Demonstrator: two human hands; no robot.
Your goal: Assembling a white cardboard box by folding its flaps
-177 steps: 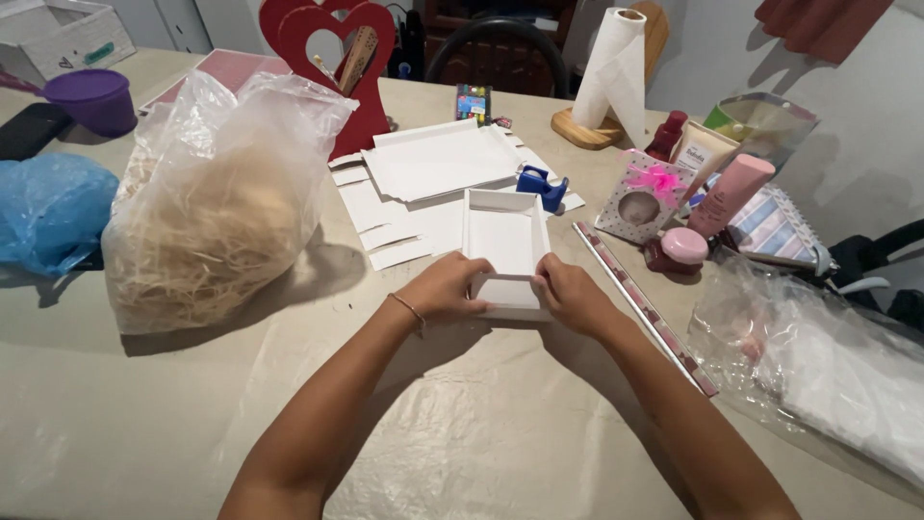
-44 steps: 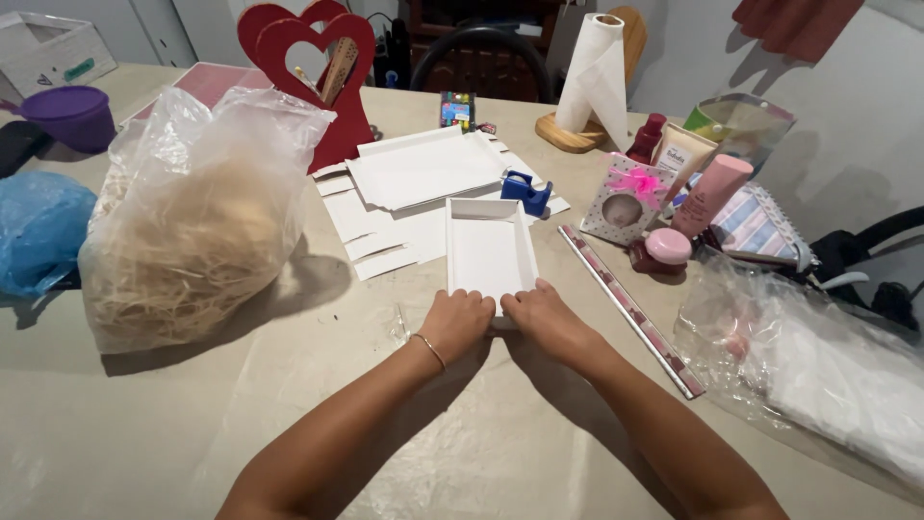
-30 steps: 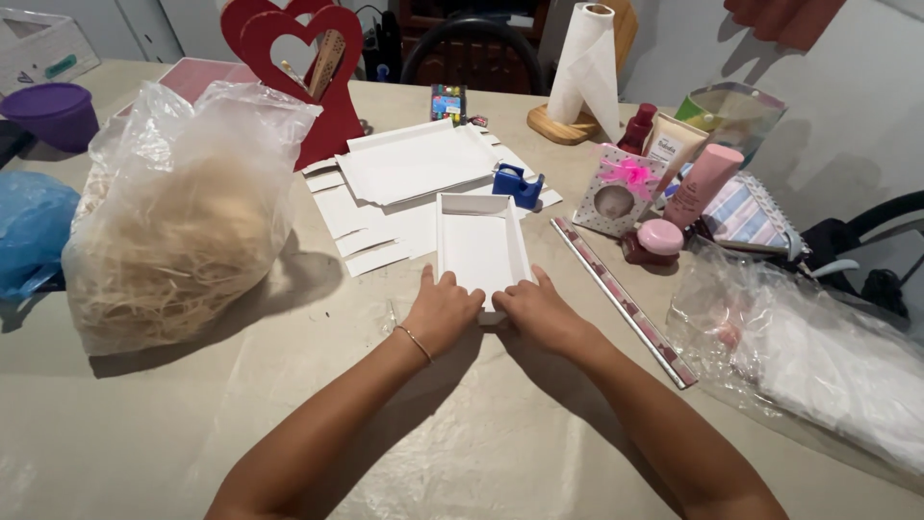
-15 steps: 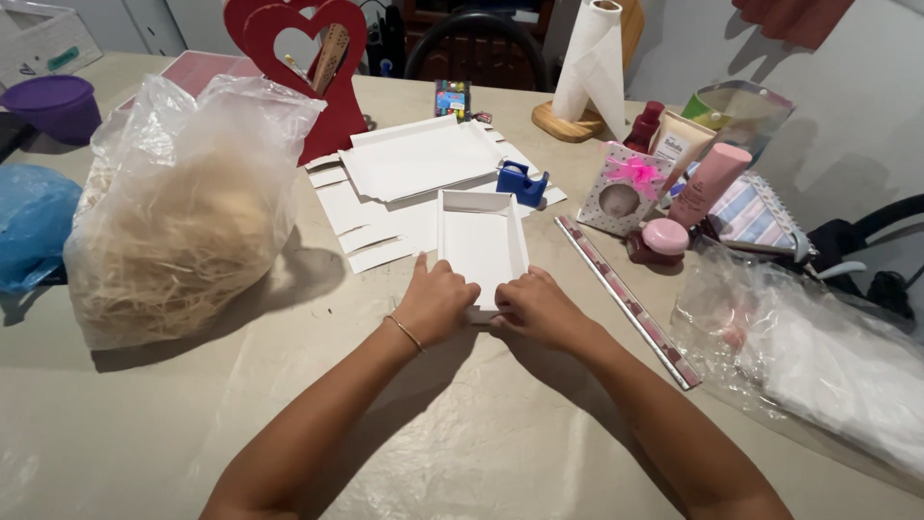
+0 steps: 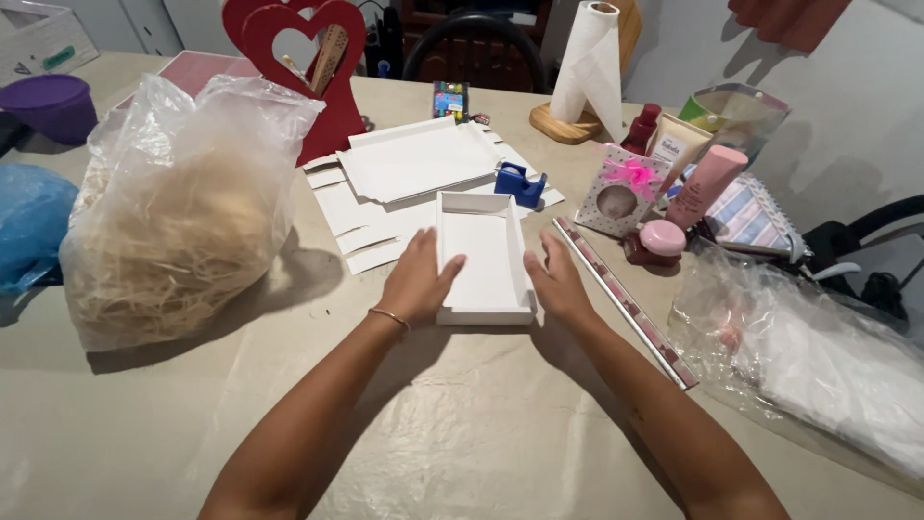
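Wrinkled beige tablecloth; left hand, right hand flat against shallow white cardboard tray, grips open.

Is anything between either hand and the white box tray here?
Nothing visible. The left hand lies against the left wall of the white box tray and the right hand against its right wall, with no object between them.

Counter covered in beige crinkled plastic sheeting, fills most of the view. Dark round-backed chair at the far edge, dark wood furniture behind it. Pale grey wall on the right, second dark chair beside it. White cabinet doors top left. Soft, even indoor light.
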